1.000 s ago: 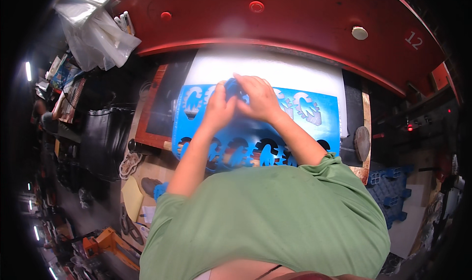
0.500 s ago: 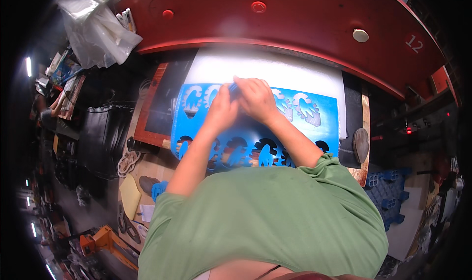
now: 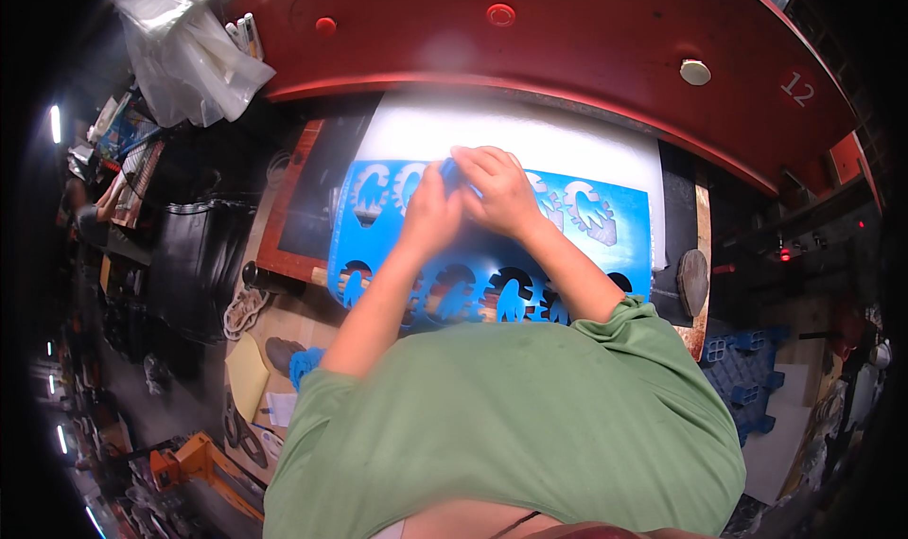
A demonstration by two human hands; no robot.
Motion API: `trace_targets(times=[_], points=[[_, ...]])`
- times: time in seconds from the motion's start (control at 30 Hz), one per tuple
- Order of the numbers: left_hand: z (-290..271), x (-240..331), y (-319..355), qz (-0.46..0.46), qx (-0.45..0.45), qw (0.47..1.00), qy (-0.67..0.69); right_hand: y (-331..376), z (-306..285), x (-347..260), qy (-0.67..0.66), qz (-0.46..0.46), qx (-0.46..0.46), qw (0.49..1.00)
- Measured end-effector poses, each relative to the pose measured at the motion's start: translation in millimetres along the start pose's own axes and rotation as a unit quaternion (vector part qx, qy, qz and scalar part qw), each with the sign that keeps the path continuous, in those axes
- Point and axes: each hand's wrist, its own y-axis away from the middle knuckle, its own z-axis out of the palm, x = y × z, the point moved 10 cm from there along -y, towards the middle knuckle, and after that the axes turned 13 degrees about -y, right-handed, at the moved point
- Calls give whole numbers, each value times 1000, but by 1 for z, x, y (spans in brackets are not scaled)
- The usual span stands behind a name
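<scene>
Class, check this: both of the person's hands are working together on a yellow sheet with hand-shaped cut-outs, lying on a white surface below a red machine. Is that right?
Not quite. The head view shows the sheet is blue, not yellow. The rest holds: the left hand and right hand meet on it, over the white surface below the red machine.

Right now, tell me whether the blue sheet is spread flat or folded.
Spread flat: the blue sheet lies open across the white board, both hands pressing near its upper middle.
</scene>
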Motion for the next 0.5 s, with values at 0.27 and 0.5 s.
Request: trace_targets(times=[0.27,0.5], points=[[-12,-8,-15,22,7,995,93,-4,18,43,-224,213,-75,948],[-33,5,-8,115,101,988,-9,3,27,54,-220,256,-31,941]])
